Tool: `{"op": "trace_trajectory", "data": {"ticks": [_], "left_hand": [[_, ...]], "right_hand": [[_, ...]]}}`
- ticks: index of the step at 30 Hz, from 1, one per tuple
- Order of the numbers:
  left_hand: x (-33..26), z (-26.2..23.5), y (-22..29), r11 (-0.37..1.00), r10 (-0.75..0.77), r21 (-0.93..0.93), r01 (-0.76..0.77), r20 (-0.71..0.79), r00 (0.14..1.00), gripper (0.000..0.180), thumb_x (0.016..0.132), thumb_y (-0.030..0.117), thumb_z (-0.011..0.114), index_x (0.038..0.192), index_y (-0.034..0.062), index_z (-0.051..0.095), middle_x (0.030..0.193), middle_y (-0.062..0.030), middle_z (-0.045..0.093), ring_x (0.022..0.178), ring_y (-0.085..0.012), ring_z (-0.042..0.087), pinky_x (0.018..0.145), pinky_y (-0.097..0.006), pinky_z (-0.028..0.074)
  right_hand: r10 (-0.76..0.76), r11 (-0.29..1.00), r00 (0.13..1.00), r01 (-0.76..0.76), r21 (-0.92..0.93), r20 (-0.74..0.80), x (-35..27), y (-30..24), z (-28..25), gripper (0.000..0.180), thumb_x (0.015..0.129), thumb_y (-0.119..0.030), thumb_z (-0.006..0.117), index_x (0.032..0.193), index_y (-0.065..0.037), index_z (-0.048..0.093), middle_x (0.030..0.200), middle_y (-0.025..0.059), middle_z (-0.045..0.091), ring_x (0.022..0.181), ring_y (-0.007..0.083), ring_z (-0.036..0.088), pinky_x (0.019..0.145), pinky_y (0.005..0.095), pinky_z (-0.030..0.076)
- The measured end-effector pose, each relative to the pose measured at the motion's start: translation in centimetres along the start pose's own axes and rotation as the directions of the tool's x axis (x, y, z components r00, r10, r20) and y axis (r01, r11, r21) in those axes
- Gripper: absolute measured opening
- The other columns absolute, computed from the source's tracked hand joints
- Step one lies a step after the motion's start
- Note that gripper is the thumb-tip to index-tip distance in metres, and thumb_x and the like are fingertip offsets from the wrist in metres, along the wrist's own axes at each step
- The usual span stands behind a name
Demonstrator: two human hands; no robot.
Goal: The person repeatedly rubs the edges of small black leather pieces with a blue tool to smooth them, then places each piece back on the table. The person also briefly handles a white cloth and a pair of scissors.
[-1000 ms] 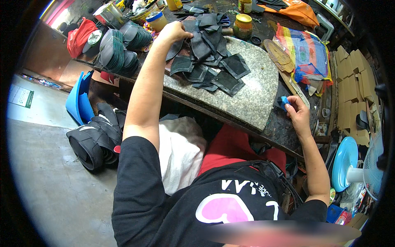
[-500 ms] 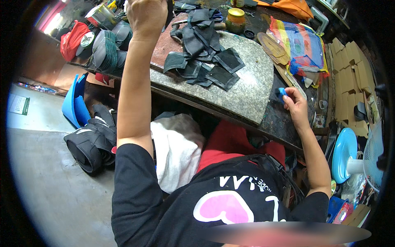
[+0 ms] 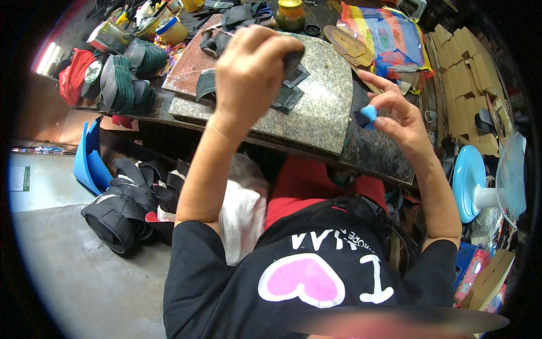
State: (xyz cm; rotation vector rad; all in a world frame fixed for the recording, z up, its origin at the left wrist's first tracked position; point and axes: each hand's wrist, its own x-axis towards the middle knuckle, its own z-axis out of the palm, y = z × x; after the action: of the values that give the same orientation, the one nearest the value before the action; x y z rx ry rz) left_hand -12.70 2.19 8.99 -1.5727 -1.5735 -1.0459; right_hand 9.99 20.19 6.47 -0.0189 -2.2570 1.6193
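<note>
My left hand (image 3: 248, 76) is raised over the stone slab (image 3: 322, 104), fingers curled round a black object (image 3: 293, 61) whose kind I cannot make out. Behind and beneath it, partly hidden, lie black fabric or leather pieces (image 3: 289, 99); a curved one (image 3: 206, 86) shows left of my wrist. Off the slab's right edge, my right hand (image 3: 398, 113) pinches a small blue piece (image 3: 368, 114), dark on one side, between thumb and forefinger. Its other fingers are spread.
Green cord spools (image 3: 117, 85) and a red bag (image 3: 79, 76) stand at the left. A yellow jar (image 3: 291, 16) and brown sole shapes (image 3: 349, 46) lie behind. Cardboard boxes (image 3: 466, 90) and a blue fan (image 3: 470, 183) are at right; black curved pieces (image 3: 116, 220) lie on the floor.
My left hand has come down and nearer from the far edge, now over the slab and hiding much of the black pile. My right hand still pinches the blue piece, its other fingers more spread.
</note>
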Motion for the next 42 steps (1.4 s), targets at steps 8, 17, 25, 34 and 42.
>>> {"op": "trace_trajectory", "data": {"ticks": [8,17,25,34,42], "left_hand": [[-3.5,1.2,5.9,0.969,-0.077,-0.223,0.103,0.121,0.990,0.025,0.066,0.001,0.067,0.090,0.0103,0.065,0.080,-0.0046,0.060,0.073,-0.0248,0.057,0.063,-0.033,0.050],[-8.7,-2.7,4.2,0.865,-0.418,-0.105,0.490,0.389,0.821,0.033,0.069,-0.011,0.058,0.096,0.0067,0.063,0.090,-0.0115,0.060,0.080,-0.0310,0.063,0.068,-0.036,0.052],[-9.3,-16.3,-6.1,0.478,-0.498,0.644,0.597,-0.361,0.789,0.028,0.086,0.005,0.060,0.115,0.0042,0.063,0.128,-0.0218,0.049,0.102,-0.0245,0.061,0.082,-0.034,0.052],[-8.7,-5.7,3.8,0.786,-0.574,-0.157,0.598,0.173,0.800,0.020,0.086,0.012,0.063,0.104,0.0038,0.065,0.100,-0.0110,0.067,0.096,-0.0236,0.061,0.086,-0.034,0.046],[-7.3,3.9,9.1,-0.513,-0.558,-0.637,0.575,0.757,0.340,0.021,0.092,0.017,0.060,0.103,0.0000,0.061,0.097,-0.0068,0.064,0.085,-0.0111,0.060,0.079,-0.025,0.047]], "right_hand": [[0.137,0.960,0.937,-0.206,0.191,0.321,0.8,-0.7,3.2,0.017,0.083,-0.012,0.070,0.096,-0.003,0.065,0.100,0.0058,0.061,0.099,0.0142,0.055,0.091,0.0293,0.041],[0.227,0.874,0.943,-0.308,0.375,0.245,-0.8,-1.8,1.9,0.017,0.082,-0.007,0.070,0.096,0.000,0.064,0.091,0.0018,0.064,0.082,0.0074,0.059,0.076,0.0217,0.048],[0.239,0.916,0.970,-0.208,0.343,-0.048,-2.7,0.4,-1.2,0.018,0.082,-0.011,0.068,0.097,-0.003,0.063,0.092,0.0004,0.063,0.085,0.0077,0.058,0.079,0.0237,0.047],[0.133,0.966,0.990,-0.141,0.219,0.051,-1.7,-1.7,0.0,0.016,0.083,-0.009,0.068,0.096,-0.002,0.063,0.094,0.0012,0.062,0.086,0.0092,0.057,0.080,0.0257,0.046],[0.112,0.979,0.897,-0.026,-0.202,0.427,-1.9,-1.4,5.0,0.016,0.079,-0.014,0.070,0.092,-0.005,0.067,0.081,0.0090,0.063,0.079,0.0244,0.061,0.072,0.0326,0.047]]}}
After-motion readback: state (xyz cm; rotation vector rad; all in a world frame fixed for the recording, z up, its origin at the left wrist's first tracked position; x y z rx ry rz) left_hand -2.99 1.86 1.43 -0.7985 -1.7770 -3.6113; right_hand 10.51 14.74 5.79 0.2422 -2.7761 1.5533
